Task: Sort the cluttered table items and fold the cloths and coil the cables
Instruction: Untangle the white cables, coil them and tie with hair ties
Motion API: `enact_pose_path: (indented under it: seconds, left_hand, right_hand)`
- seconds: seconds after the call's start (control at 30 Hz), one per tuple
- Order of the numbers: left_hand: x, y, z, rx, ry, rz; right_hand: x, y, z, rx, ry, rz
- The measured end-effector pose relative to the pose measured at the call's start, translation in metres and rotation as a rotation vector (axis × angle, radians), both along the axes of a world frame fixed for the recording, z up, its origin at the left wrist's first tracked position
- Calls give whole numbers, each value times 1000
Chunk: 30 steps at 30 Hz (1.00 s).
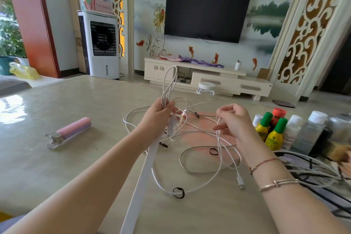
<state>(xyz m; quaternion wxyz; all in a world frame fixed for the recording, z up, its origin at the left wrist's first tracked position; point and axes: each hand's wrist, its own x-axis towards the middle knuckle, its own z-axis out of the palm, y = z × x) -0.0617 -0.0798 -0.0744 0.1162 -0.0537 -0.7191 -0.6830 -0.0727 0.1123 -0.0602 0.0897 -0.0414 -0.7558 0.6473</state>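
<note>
Plainly, the left hand (160, 112) grips a bunch of white cable (171, 80) loops held upright above the table (76, 157), while the right hand (232, 119) pinches one strand of the same tangle. Light and limp, the cable will likely sag and snag, so holding close to the loops and feeding toward the loose plug (240, 183) seems wisest.

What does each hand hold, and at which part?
The left hand grips a bunch of white cable loops near their lower end. The right hand pinches one white cable strand along its middle.
</note>
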Motion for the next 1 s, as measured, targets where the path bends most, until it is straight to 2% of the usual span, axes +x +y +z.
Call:
enact_pose_path:
  seconds: [0.07,0.17,0.23,0.37,0.43,0.53,0.73,0.87,1.0]
  left_hand:
    - [0,-1,-1,36,2,-35]
    - [2,0,-1,48,10,-134]
    - [5,1,-1,66,18,-198]
    - [9,0,3,165,-39,-321]
    - [10,-4,0,124,-61,-372]
    - [10,-9,-7,-52,-49,-418]
    - [14,-6,-1,-43,-50,-411]
    - [19,-6,5,-7,-67,-400]
    - [18,-8,8,108,-39,-305]
  right_hand:
    - [2,-8,-2,171,77,25]
    - [9,-20,-4,436,340,41]
    - [13,-27,-6,510,477,136]
    - [11,-31,-13,586,551,289]
    - [6,-27,-16,634,558,254]
    - [2,-21,-16,675,506,227]
    - [0,-19,-21,847,405,251]
    - [-7,-11,-18,787,369,35]
    - [-7,4,-14,595,286,-133]
